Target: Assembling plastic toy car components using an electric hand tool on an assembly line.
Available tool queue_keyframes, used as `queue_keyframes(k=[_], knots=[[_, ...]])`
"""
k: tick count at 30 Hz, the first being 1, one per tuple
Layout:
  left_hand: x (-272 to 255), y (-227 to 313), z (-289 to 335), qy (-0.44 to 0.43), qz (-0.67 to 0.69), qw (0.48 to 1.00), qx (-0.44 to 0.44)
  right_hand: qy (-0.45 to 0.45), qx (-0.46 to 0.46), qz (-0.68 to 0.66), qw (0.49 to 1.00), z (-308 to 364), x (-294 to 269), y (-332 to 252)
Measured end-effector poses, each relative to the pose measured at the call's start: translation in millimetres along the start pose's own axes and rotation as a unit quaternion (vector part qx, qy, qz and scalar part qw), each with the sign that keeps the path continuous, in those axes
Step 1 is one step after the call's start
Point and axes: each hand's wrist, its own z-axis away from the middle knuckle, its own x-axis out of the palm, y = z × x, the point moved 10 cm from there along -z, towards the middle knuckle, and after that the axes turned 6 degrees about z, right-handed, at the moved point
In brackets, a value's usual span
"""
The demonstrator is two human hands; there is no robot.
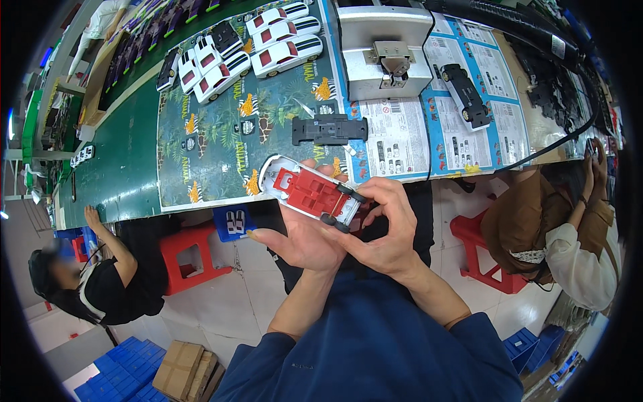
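Note:
An upturned white toy car body (271, 175) with a red interior lies over the fingers of my left hand (303, 240), which supports it from below with the thumb stretched away. My right hand (388, 231) is closed on the car's right end, by the black wheels and the axle. Part of the left fingers is hidden under the car. On the table just beyond my hands lies a black toy car base (328, 129), apart from the body. A small pale piece (349, 151) is at its near right corner.
Several white toy cars (287, 56) stand in rows at the back left. A metal fixture (390, 63) rises at the table's back middle. Right of it lies a car with its black underside up (463, 97). Co-workers sit on both sides near red stools (194, 258).

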Motion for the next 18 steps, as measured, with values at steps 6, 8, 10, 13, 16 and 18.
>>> queue_keyframes(k=[6, 8, 10, 13, 16, 18], knots=[[-1, 1, 0, 0.016, -0.001, 1.000, -0.003, -0.001, -0.029, 0.003, 1.000, -1, 1, -5], [-2, 2, 0, 0.020, -0.005, 1.000, -0.004, 0.001, -0.038, 0.003, 0.999, -2, 1, -7], [-1, 1, 0, 0.016, -0.014, 1.000, -0.006, 0.022, -0.064, 0.004, 0.998, -4, -3, -11], [0, 1, -1, 0.009, -0.017, 1.000, -0.004, 0.024, -0.063, 0.000, 0.998, -5, -2, -11], [0, 0, 0, -0.004, 0.012, 1.000, 0.000, 0.023, -0.059, 0.004, 0.998, -4, 1, -9], [0, 1, 0, 0.002, 0.000, 1.000, 0.002, 0.021, -0.064, 0.007, 0.998, -2, 3, -6]])
